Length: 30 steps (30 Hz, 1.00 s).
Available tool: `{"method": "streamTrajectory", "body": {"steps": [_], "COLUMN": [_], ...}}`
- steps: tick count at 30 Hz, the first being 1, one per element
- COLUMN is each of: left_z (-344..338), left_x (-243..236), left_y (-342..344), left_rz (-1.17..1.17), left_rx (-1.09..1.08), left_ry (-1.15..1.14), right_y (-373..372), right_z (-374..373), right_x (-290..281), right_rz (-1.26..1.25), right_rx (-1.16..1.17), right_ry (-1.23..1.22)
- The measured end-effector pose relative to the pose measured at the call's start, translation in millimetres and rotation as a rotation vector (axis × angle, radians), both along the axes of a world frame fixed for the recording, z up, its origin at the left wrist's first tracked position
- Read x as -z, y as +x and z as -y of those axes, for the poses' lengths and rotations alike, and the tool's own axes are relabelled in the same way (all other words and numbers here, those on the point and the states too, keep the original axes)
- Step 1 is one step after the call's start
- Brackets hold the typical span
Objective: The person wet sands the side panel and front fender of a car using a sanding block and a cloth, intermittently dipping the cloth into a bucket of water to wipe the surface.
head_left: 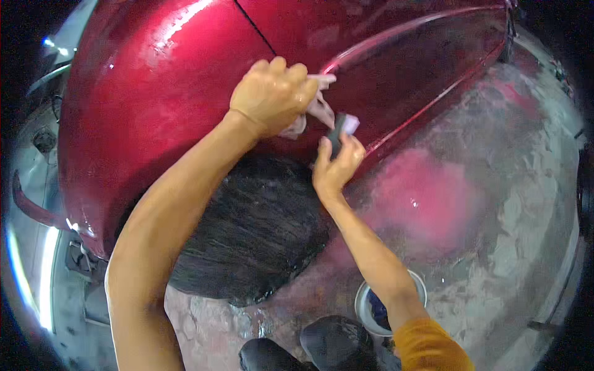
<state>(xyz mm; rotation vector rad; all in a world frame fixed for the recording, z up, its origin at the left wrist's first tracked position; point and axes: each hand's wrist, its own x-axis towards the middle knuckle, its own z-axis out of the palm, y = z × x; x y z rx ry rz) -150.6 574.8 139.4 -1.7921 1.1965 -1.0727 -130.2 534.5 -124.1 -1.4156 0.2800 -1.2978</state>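
My left hand (pixel 272 96) is closed in a fist around a pale cloth (pixel 319 106), against the glossy red car body (pixel 136 93) above the wheel. Loose ends of the cloth hang out to the right of the fist. Just right of it, my right hand (pixel 339 166) pinches a small block (pixel 336 135), dark grey on one side and whitish on the other, between thumb and fingers. The block is slightly blurred and close to the lower door panel (pixel 414 68); whether it touches the paint I cannot tell.
Below my hands is a black tyre (pixel 253 229). A round metal-rimmed bowl (pixel 360 309) with something dark in it stands partly under my right forearm. My dark shoes (pixel 337 343) are near the lower edge. Pink stains (pixel 427 198) mark the wet grey floor.
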Motion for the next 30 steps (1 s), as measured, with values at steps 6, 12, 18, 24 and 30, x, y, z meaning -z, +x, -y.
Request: {"method": "streamTrajectory", "body": {"steps": [6, 12, 18, 24, 30], "left_z": [-25.3, -39.3, -31.6, -67.8, -94.3], "left_x": [-42.2, -40.0, -3.3, -11.0, -55.8], "left_y": [-10.9, -6.8, -25.9, -41.6, -59.4], "left_rz": [0.072, 0.078, -0.021, 0.005, 0.112], "left_rx": [0.074, 0.114, 0.108, 0.063, 0.023], "left_ry": [-0.056, -0.082, -0.102, -0.187, -0.317], "right_y": [-21.2, -40.8, -35.7, -47.8, -34.0], "right_z": [-8.9, -24.1, -30.8, -23.5, -53.7], "right_x": [-44.0, -34.9, 3.6, -35.7, -115.8], "right_rz": [-0.077, 0.135, -0.105, 0.21, 0.178], "right_rx": [-0.006, -0.065, -0.11, -0.091, 0.044], "right_ry": [0.121, -0.128, 0.04, -0.158, -0.099]}}
